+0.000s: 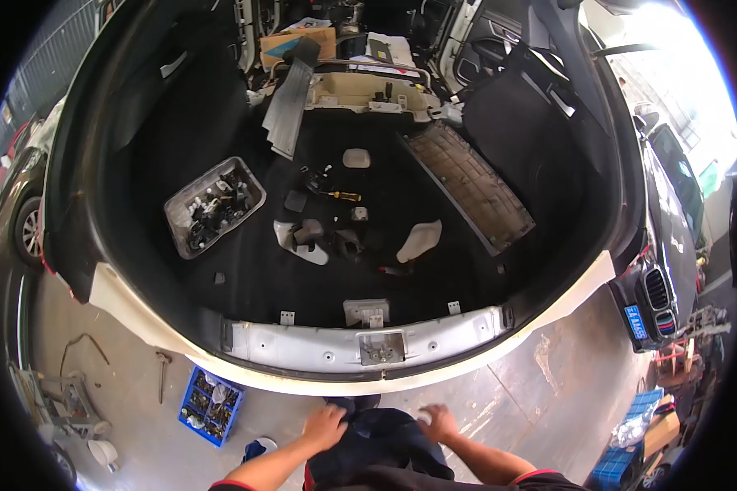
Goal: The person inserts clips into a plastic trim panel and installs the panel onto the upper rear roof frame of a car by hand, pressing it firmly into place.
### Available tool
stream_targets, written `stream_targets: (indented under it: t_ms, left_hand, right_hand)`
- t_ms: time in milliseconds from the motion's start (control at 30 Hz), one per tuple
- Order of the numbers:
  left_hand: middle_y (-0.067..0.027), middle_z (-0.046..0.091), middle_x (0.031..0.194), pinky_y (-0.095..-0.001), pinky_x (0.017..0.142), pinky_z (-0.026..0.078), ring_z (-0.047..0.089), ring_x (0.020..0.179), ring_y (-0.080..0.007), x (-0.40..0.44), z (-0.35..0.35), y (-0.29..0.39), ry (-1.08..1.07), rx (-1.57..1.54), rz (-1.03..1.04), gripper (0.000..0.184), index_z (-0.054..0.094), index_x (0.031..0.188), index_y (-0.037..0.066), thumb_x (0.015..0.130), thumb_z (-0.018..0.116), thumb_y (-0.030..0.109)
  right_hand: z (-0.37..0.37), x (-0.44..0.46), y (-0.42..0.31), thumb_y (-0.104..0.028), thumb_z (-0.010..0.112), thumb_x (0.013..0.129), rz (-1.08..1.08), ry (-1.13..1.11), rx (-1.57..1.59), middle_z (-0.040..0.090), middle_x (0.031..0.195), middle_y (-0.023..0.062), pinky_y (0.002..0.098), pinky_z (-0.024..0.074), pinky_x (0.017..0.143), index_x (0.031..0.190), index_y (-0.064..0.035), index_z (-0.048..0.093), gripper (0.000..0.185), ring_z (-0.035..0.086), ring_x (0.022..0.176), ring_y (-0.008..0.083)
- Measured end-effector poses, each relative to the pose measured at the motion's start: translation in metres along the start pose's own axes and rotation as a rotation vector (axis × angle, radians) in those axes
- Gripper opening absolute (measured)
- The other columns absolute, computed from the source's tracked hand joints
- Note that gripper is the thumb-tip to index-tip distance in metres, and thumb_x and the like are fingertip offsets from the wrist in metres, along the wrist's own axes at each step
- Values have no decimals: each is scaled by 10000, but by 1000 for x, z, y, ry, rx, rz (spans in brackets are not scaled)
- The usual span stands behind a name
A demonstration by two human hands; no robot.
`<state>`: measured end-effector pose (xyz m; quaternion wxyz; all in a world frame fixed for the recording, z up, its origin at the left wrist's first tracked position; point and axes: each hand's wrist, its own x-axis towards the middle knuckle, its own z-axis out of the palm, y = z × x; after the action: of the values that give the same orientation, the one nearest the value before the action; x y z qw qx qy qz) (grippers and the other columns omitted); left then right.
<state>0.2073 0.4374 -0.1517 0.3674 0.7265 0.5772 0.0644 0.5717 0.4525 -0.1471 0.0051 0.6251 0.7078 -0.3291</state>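
Note:
Low in the view, my left hand hangs beside my dark trousers, its fingers bent; what they hold, if anything, is hidden. On the other side of the trousers is my right hand, fingers curled near a small pale thing that I cannot make out. Both hands are below the car's rear sill. In the dark cargo area, a yellow screwdriver lies among small loose parts. A metal tray of clips and fittings stands at the left. A long brown panel lies at the right.
A grey trim strip leans near a cardboard box. White trim pieces lie nearer the sill. On the floor are a blue parts bin and a hammer-like tool. Another car stands at the right.

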Motion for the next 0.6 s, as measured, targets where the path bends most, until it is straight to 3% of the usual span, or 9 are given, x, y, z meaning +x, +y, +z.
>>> stream_targets:
  t_ms: [67,200,267,333,367,467,533,567,600]
  left_hand:
    - [-242,562,1393,-506,1019,500,582,1252,-416,-57,34,-12,-432,-47,-442,657,577,1377,109,870,683,513]
    - [-222,679,1227,-472,1004,497,637,1185,-403,-111,78,-15,-227,-280,-858,736,554,1354,54,827,742,532]
    - [-201,716,1123,-438,947,524,681,1100,-378,-133,112,-32,-150,-271,-848,707,592,1287,44,807,767,533]
    - [-170,726,1085,-402,881,552,712,1007,-316,-159,129,-52,-251,-408,-666,538,635,1224,42,850,767,406]
    - [-122,727,1024,-359,825,565,713,926,-246,-182,136,-48,-105,-804,-650,350,661,1167,12,898,724,228]
    - [-136,680,982,-430,810,558,668,970,-256,-211,67,18,65,-937,-536,365,602,1189,71,869,729,193]
    - [-68,641,875,-369,718,547,642,840,-187,-199,16,72,-254,-838,-873,270,596,1117,60,871,704,87]
    - [-68,641,875,-369,718,547,642,840,-187,-200,5,88,-258,-848,-883,270,596,1117,60,871,704,87]
    - [-57,643,865,-345,703,546,643,812,-180,-202,-9,98,-297,-663,-676,248,601,1115,46,897,703,102]
  right_hand:
    - [-44,41,-2,-210,743,819,-129,258,-20,671,1113,155,506,456,999,1101,-105,688,306,594,1112,386]
    - [-103,136,-5,-163,687,818,-348,514,-101,627,1146,152,517,435,962,1154,-71,637,352,560,1117,385]
    - [-103,171,4,-190,688,838,-374,589,-110,616,1205,146,517,418,1001,1216,-85,610,400,546,1165,378]
    - [-91,190,27,-215,686,849,-306,493,-120,605,1283,160,516,413,1027,1228,-79,626,407,533,1210,379]
    - [-90,189,32,-215,686,849,-307,501,-106,605,1283,160,516,413,1027,1228,-79,626,407,533,1210,379]
    - [-89,187,42,-302,695,865,-423,473,-236,567,1361,186,528,383,1086,1260,-84,630,456,488,1292,394]
    - [-90,182,47,-393,692,879,-451,376,-263,525,1425,207,541,338,1141,1301,-98,628,519,435,1364,409]
    - [-89,185,52,-444,680,891,-440,304,-278,493,1468,215,546,300,1173,1350,-118,611,567,398,1403,416]
    - [-90,187,53,-444,680,891,-448,293,-278,493,1468,215,546,300,1173,1350,-118,611,567,398,1403,416]
